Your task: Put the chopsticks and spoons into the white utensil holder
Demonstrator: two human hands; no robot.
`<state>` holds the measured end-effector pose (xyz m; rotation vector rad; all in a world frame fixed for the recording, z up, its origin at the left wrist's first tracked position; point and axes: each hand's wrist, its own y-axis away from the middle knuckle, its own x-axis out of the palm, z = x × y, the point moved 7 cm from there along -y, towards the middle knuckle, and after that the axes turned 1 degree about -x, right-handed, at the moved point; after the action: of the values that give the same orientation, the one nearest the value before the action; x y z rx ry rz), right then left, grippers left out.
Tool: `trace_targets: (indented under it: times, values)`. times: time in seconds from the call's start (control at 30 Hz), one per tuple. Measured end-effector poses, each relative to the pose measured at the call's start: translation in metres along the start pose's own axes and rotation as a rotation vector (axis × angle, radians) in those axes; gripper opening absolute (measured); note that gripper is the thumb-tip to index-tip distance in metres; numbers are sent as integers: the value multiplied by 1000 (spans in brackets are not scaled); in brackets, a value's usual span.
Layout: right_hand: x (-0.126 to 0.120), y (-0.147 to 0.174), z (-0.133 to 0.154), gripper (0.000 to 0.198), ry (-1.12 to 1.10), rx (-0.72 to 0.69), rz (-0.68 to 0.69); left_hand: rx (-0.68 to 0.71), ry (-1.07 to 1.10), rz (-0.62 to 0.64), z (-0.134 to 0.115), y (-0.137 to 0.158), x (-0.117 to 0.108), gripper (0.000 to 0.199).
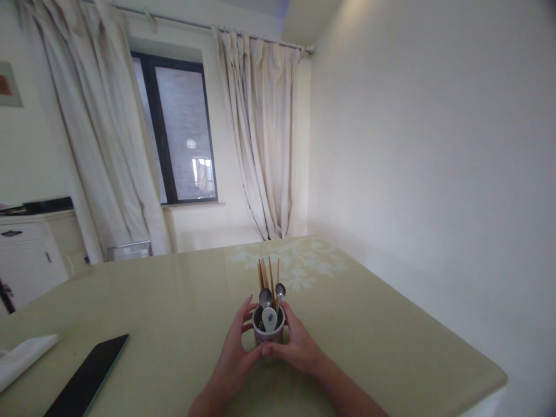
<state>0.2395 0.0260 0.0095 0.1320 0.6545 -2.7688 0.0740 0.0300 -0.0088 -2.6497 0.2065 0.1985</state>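
A round utensil holder (269, 337) with a pale rim stands upright on the table. My left hand (237, 347) wraps around its left side, and my right hand (299, 344) wraps around its right side. The thumbs meet at the near side of the holder. Several wooden chopsticks (270, 272) rise from it, leaning a little apart. Two metal spoons (265, 297) stand in it bowl up, along with a white ceramic spoon (269, 318) that has a small blue mark. The lower ends of the utensils are hidden inside.
The greenish table (182, 313) has a white floral pattern at its far end. A dark flat object (89, 376) and a white item (28, 356) lie at the left. A wall (425, 174) runs along the right edge; curtains (264, 127) and a white cabinet (28, 255) stand behind.
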Motion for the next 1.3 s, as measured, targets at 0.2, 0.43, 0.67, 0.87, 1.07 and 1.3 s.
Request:
trace_targets:
  times: [0.2,0.43,0.67,0.87,1.07,1.3]
  values:
    - [1,-5,-21,78,57,-12,-26,-51,-74,206,32,0,15,120]
    - [-47,-18,-39,56,278,9,-294,-46,-296,30,47,-4,-1,106]
    - [-143,-11,-57,41,572,31,-731,-103,-318,-94,54,-6,-12,82]
    - [-169,-8,-71,57,598,56,-863,-141,-324,-67,58,-6,-9,82]
    - [-168,-4,-70,66,742,23,-977,-116,-369,-56,56,-4,-4,76]
    - [-169,-5,-69,64,712,60,-961,361,-424,-335,-29,19,-19,21]
